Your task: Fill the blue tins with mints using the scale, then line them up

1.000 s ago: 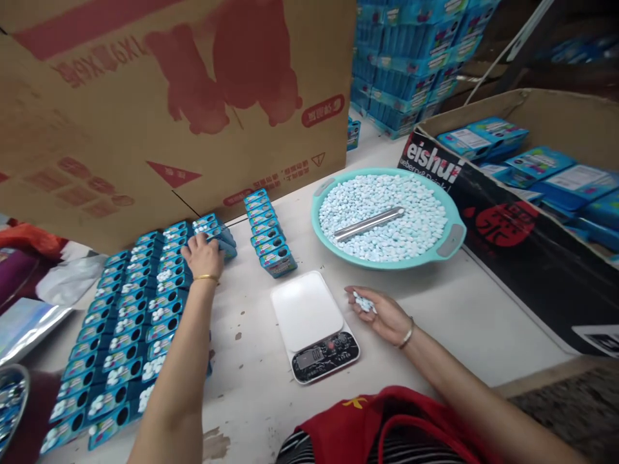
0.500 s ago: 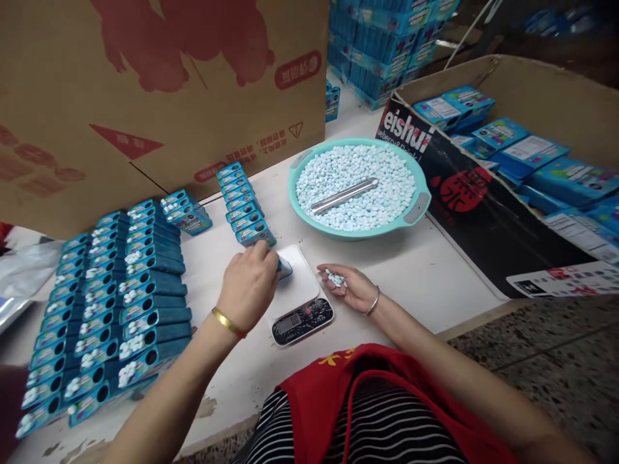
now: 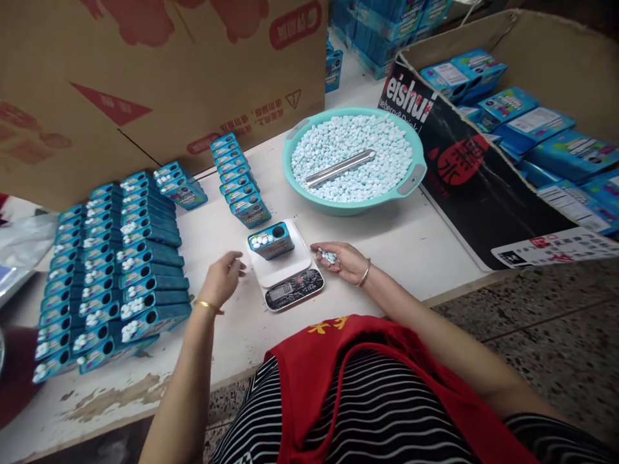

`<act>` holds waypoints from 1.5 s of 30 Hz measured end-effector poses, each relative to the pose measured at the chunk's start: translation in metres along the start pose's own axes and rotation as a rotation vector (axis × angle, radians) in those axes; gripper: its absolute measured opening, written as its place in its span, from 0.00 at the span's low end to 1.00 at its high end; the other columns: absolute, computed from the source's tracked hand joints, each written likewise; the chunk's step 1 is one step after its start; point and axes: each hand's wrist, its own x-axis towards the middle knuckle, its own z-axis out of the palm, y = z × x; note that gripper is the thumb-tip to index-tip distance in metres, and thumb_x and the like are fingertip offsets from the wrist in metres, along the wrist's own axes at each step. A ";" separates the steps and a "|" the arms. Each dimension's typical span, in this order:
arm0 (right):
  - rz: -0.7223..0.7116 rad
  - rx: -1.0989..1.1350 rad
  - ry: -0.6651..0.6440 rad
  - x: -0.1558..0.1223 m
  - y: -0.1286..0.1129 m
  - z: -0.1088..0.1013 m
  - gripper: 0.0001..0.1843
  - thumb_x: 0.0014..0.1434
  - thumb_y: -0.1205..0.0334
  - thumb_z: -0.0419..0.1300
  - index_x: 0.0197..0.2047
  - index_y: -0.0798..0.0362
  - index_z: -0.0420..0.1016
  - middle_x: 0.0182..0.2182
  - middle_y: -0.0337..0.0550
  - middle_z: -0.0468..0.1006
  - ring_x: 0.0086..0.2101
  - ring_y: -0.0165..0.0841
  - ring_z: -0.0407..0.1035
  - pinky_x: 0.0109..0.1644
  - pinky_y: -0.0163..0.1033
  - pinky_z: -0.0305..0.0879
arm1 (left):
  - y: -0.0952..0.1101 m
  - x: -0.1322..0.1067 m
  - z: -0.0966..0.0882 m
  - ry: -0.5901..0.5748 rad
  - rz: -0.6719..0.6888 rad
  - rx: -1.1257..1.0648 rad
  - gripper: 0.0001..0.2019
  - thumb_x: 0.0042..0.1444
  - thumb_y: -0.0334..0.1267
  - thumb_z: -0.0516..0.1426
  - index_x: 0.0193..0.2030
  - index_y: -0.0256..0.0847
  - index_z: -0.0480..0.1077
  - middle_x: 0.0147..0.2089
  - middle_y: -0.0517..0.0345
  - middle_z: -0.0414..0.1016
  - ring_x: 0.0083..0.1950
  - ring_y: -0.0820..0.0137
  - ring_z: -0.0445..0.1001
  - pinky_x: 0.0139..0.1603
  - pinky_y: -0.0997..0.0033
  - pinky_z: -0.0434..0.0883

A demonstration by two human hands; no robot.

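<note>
A blue candy box (image 3: 271, 243) stands upright on the white kitchen scale (image 3: 285, 265), with white candies on its top beside a dark round hole. Just left of the scale, my left hand (image 3: 223, 278) is open and holds nothing, its fingers slightly bent and apart from the box. My right hand (image 3: 345, 261) is at the scale's right side, cupped around a small heap of pale blue candies (image 3: 327, 256). Beyond it sits a turquoise basin (image 3: 338, 205) full of the same candies, with a metal scoop (image 3: 341, 169) lying on top of them.
Rows of blue boxes (image 3: 145, 258) fill the table's left side. A shorter row (image 3: 236, 177) stands behind the scale. A large cardboard carton (image 3: 169, 96) rises at the back. At right, an open black-sided carton (image 3: 445, 174) holds more blue boxes.
My left hand has let go of the blue candy box on the scale and drawn back to the left. My right hand still cups the candies. The view has tilted a little downward.
</note>
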 end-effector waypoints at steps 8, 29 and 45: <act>-0.018 -0.063 -0.028 -0.007 0.006 0.006 0.05 0.47 0.71 0.61 0.30 0.63 0.75 0.20 0.42 0.70 0.16 0.21 0.56 0.14 0.27 0.38 | -0.031 -0.018 0.038 -0.186 -0.083 -0.249 0.23 0.54 0.37 0.50 0.57 0.34 0.62 0.26 0.59 0.71 0.25 0.72 0.73 0.26 0.73 0.73; -0.097 -0.057 -0.014 -0.057 0.011 0.007 0.09 0.50 0.63 0.62 0.34 0.60 0.76 0.23 0.39 0.70 0.17 0.19 0.53 0.17 0.28 0.39 | 0.001 -0.058 0.011 0.330 0.616 0.159 0.13 0.59 0.42 0.55 0.48 0.39 0.69 0.37 0.56 0.71 0.38 0.70 0.70 0.41 0.68 0.68; -0.264 -0.524 -0.224 -0.056 -0.046 0.083 0.08 0.59 0.62 0.58 0.32 0.57 0.75 0.17 0.32 0.66 0.14 0.19 0.51 0.17 0.29 0.42 | 0.019 -0.051 0.012 0.406 0.858 0.377 0.13 0.59 0.42 0.56 0.49 0.41 0.71 0.41 0.52 0.71 0.43 0.65 0.69 0.46 0.63 0.66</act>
